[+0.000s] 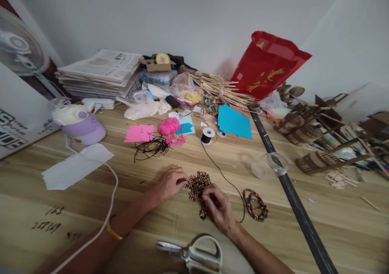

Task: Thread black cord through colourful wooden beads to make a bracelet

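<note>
A pile of small multicoloured beads [199, 183] lies on the table between my hands. My left hand [172, 182] rests at the pile's left edge, its thumb and fingertips brought together; whatever they pinch is too small to make out. At the pile's lower right, my right hand [219, 207] is closed in a pinch on a string of beads [203, 214], whose short looped end shows below the fingertips. A dark cord [225, 174] runs from a white spool [208, 135] and curves down beside my right hand. Finished-looking bead loops [255, 205] lie to the right.
Scissors [194, 253] lie near the front edge. Beyond the beads are cut dark cords [152, 146], pink yarn [169, 126] and blue paper [234, 121]. A clear container [270, 165] lies on its side at right. A white cable [113, 197] crosses my left forearm.
</note>
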Motion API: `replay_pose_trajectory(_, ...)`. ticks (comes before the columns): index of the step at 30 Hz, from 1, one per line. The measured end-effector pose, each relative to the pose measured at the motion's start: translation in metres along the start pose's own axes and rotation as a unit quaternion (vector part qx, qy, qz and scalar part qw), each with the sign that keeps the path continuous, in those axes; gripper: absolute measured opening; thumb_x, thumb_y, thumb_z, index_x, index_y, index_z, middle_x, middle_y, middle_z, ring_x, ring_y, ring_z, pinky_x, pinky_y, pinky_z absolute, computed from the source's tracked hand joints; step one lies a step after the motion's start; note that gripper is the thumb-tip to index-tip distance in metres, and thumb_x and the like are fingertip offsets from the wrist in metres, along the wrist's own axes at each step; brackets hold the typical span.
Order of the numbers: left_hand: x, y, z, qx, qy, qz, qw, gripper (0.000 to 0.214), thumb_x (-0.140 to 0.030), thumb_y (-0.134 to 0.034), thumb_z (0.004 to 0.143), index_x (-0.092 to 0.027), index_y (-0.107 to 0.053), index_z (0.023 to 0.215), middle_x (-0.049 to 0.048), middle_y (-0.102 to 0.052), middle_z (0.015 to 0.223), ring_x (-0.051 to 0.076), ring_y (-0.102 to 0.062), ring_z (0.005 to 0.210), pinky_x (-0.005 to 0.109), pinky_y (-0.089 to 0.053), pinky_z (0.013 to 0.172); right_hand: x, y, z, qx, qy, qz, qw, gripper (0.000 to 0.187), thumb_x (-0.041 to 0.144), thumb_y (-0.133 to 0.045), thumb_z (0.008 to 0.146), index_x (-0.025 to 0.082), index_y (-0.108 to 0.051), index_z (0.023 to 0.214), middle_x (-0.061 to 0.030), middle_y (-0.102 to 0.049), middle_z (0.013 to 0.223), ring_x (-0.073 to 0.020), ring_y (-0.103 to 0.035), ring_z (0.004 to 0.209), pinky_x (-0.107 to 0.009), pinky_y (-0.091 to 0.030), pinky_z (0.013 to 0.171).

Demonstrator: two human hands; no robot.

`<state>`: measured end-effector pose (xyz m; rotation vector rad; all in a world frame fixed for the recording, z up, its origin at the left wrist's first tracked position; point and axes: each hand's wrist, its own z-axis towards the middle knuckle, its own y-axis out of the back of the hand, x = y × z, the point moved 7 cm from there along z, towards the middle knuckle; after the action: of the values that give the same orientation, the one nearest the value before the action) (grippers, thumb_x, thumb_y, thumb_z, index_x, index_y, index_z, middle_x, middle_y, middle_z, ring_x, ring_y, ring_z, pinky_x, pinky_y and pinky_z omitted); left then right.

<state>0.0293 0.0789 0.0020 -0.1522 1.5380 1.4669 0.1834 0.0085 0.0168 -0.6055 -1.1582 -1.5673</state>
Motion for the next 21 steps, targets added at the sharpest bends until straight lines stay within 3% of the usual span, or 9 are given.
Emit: replay_pose_trajectory(21,0.0011,-0.0089,-0.0023,0.046,-0.017,0.103,0.993,0.008,-0.014,-0.063,0.081,-0.017,-0.071,0.082,0.0048,-0.066,0.080,0.018,-0.058,0.080,0.029,-0.043,0.076,-0.0047,-0.0043,-0.0024,0.027,-0.013,-0.012,0.999,0.021,0.030,-0.047,0.094,0.018,-0.056,0.080,-0.0027,-0.056,0.071,-0.0146,-0.054,0.066,-0.026,-0.045,0.059)
